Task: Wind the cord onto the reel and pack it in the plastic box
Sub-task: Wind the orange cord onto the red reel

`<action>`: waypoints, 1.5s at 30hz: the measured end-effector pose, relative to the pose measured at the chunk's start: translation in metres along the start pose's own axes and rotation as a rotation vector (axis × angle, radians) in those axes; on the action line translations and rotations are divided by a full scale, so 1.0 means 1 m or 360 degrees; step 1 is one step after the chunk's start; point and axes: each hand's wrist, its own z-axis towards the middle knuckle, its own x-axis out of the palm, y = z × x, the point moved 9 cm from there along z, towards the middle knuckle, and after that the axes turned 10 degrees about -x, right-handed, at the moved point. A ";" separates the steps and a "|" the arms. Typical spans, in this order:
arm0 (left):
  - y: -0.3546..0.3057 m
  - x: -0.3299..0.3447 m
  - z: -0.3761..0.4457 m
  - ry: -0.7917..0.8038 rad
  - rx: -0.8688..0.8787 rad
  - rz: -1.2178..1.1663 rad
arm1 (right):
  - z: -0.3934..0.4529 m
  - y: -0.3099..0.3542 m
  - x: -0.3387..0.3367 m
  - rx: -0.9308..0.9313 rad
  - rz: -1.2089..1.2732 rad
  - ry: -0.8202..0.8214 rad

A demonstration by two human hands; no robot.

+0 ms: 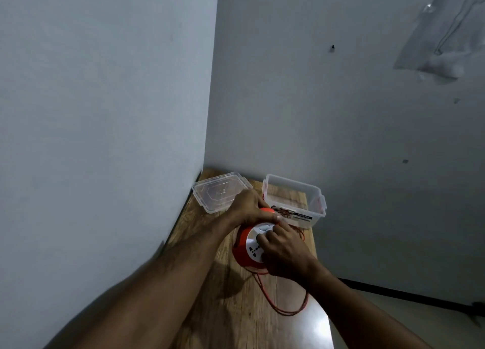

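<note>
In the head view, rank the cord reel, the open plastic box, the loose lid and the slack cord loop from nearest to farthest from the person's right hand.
From the right hand:
1. Cord reel: directly under the hand, touched.
2. Slack cord loop: on the table toward the person.
3. Plastic box: open, just beyond the reel by the back wall.
4. Lid: far left corner, past the left hand.
Items 2 and 3 are close to call.

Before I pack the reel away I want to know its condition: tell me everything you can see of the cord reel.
The cord reel is a round orange plastic drum with a white face that carries a socket. It sits tilted on the wooden table, in front of the open clear box. The left hand grips its far rim; the right hand lies on its face. Orange cord still trails loose toward the near edge.
</note>
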 end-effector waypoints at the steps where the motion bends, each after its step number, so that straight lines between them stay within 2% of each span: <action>1: 0.000 0.000 0.000 -0.0004 0.0005 0.0007 | 0.001 -0.002 0.001 0.0019 0.0053 -0.0003; 4: 0.003 -0.005 0.002 -0.0012 0.0006 0.0000 | -0.002 -0.007 0.000 0.0191 0.0278 -0.0119; 6: 0.005 -0.011 0.003 -0.0053 -0.0019 -0.0051 | -0.006 -0.016 0.000 0.0529 0.0544 -0.0188; 9: 0.002 -0.018 0.005 -0.0135 -0.0020 -0.0086 | -0.014 -0.026 0.004 0.1171 0.0882 -0.0367; 13: -0.002 -0.019 0.006 -0.0198 -0.0007 -0.0001 | -0.031 -0.019 0.017 0.2089 0.1452 -0.0838; 15: -0.003 -0.017 0.004 -0.0233 0.0025 0.0016 | -0.046 -0.008 0.037 0.2815 0.1879 -0.1018; 17: -0.004 -0.013 0.000 -0.0252 0.0066 0.0012 | -0.046 0.017 0.063 0.3585 0.2482 -0.1243; 18: -0.003 -0.012 0.000 -0.0256 0.0081 0.0001 | -0.039 0.024 0.070 0.3795 0.2746 -0.1440; 20: 0.000 -0.015 -0.001 -0.0277 0.0094 -0.0057 | -0.029 0.022 0.082 0.3911 0.3028 -0.1831; 23: -0.001 -0.022 -0.001 -0.0277 0.0109 -0.0095 | -0.025 0.013 0.092 0.3812 0.3144 -0.1879; 26: 0.004 -0.023 0.001 -0.0275 0.0114 -0.0101 | -0.025 0.012 0.097 0.3670 0.3167 -0.1627; 28: 0.016 -0.024 0.003 -0.0292 0.0045 -0.0144 | -0.035 0.007 0.086 0.3437 0.2925 -0.1442; 29: 0.021 -0.025 0.004 -0.0284 -0.0005 -0.0175 | -0.042 -0.004 0.071 0.3163 0.2579 -0.1298; 32: 0.029 -0.028 0.002 -0.0216 -0.0088 -0.0226 | -0.034 -0.036 0.000 0.1924 0.1337 -0.1010; 34: 0.029 -0.028 0.002 -0.0182 -0.0111 -0.0211 | -0.016 -0.029 -0.023 0.1239 0.0878 -0.0780; 36: 0.028 -0.028 0.003 -0.0164 -0.0126 -0.0201 | -0.004 -0.014 -0.021 0.0769 0.0639 -0.0463; 40: 0.021 -0.025 0.004 -0.0125 -0.0089 -0.0182 | -0.005 0.000 -0.001 0.0416 0.0274 0.0017; 45: 0.014 -0.015 0.004 -0.0017 -0.0031 -0.0095 | -0.003 0.005 0.000 0.0185 0.0078 0.0132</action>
